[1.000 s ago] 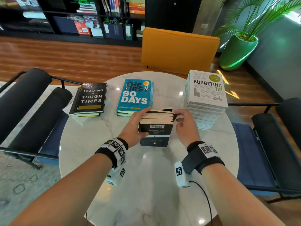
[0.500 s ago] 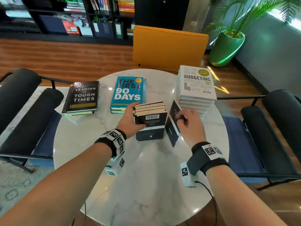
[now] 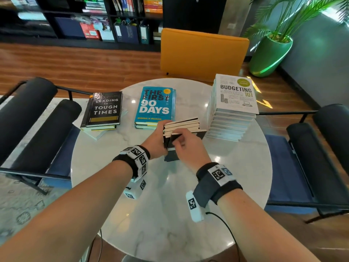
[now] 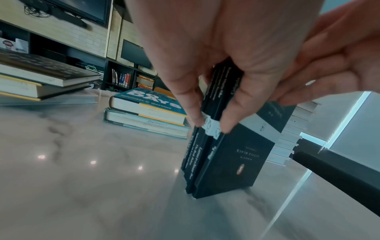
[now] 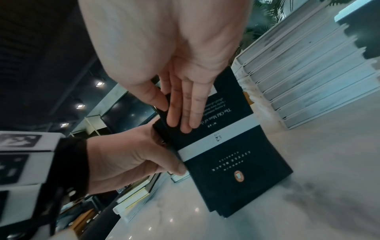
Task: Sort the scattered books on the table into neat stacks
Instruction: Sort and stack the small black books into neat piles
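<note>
From the head camera, a bundle of small black books (image 3: 182, 127) stands on edge at the centre of the round table (image 3: 170, 205), between the blue book (image 3: 155, 103) at eleven o'clock and the tall white stack (image 3: 233, 114) at two o'clock. The left hand (image 3: 156, 140) clasps the bundle's left side; the right hand (image 3: 188, 146) reaches across its near face.

The left wrist camera shows thumb and finger pinching the spines at the white band, long axis upright.

The right wrist camera shows straight fingers (image 5: 185, 110) flat against the outer cover (image 5: 230, 146), thumb behind. Both hands sit equally close; laying the bundle flat likely follows.
</note>
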Demonstrator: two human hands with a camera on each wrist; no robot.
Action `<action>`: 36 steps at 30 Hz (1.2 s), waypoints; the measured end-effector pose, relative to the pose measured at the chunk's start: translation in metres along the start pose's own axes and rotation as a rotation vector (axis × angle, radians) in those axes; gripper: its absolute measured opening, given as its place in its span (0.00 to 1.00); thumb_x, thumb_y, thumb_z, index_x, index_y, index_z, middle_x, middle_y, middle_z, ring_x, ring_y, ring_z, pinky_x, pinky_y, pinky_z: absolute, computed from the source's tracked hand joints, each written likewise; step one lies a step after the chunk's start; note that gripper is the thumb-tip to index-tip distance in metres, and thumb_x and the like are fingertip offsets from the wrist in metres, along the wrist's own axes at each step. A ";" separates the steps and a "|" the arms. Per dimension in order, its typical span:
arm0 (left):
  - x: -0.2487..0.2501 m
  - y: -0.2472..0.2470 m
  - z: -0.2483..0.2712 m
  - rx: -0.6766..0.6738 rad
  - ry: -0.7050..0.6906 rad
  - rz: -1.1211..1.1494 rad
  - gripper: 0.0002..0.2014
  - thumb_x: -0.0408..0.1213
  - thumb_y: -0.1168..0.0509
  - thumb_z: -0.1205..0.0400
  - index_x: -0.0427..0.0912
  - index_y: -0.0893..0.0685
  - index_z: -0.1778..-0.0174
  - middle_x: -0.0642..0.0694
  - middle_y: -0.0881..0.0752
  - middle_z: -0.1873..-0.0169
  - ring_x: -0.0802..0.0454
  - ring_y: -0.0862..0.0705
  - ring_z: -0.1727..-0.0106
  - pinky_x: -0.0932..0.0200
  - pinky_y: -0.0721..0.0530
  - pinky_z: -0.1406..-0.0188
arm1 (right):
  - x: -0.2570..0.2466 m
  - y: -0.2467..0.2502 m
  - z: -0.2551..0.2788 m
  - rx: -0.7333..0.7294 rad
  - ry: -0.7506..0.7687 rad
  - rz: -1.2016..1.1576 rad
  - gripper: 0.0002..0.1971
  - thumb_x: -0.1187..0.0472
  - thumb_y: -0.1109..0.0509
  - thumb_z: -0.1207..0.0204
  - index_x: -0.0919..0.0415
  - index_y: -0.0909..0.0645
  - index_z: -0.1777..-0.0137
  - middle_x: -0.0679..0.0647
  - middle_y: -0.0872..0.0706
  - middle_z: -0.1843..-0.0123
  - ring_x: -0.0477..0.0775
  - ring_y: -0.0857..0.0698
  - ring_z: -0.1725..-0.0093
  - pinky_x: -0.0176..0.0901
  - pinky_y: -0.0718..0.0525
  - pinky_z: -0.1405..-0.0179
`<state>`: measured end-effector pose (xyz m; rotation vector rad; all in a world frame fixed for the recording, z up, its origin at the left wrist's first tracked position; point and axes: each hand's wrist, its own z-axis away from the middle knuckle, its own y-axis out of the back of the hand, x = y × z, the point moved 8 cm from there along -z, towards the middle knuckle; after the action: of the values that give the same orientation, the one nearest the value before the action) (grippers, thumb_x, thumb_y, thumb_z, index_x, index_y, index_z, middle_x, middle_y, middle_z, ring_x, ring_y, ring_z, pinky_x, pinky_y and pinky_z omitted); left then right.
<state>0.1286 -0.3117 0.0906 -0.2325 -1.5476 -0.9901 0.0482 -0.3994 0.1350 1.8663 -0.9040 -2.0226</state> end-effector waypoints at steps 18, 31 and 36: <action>-0.028 -0.028 0.011 0.153 0.212 0.236 0.43 0.18 0.26 0.29 0.38 0.41 0.21 0.47 0.24 0.34 0.57 0.27 0.33 0.77 0.30 0.41 | 0.063 0.013 -0.031 -0.094 -0.199 -0.272 0.42 0.84 0.35 0.32 0.56 0.37 0.20 0.52 0.20 0.31 0.52 0.25 0.26 0.51 0.28 0.23; -0.037 -0.022 0.008 0.086 0.269 0.171 0.40 0.22 0.26 0.27 0.41 0.38 0.22 0.48 0.22 0.35 0.56 0.25 0.34 0.61 0.28 0.31 | 0.069 0.003 -0.019 -0.046 -0.148 -0.385 0.35 0.83 0.33 0.30 0.62 0.38 0.24 0.57 0.25 0.31 0.48 0.27 0.30 0.37 0.31 0.27; -0.052 -0.029 0.009 0.101 0.329 0.121 0.40 0.28 0.22 0.29 0.43 0.35 0.24 0.49 0.19 0.35 0.52 0.22 0.33 0.57 0.26 0.31 | 0.082 -0.009 -0.013 -0.094 -0.180 -0.322 0.37 0.75 0.28 0.26 0.66 0.42 0.20 0.56 0.30 0.25 0.48 0.32 0.25 0.39 0.36 0.23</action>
<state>0.1170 -0.3036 0.0323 -0.0858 -1.2625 -0.8076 0.0506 -0.4422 0.0630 1.9015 -0.5630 -2.4073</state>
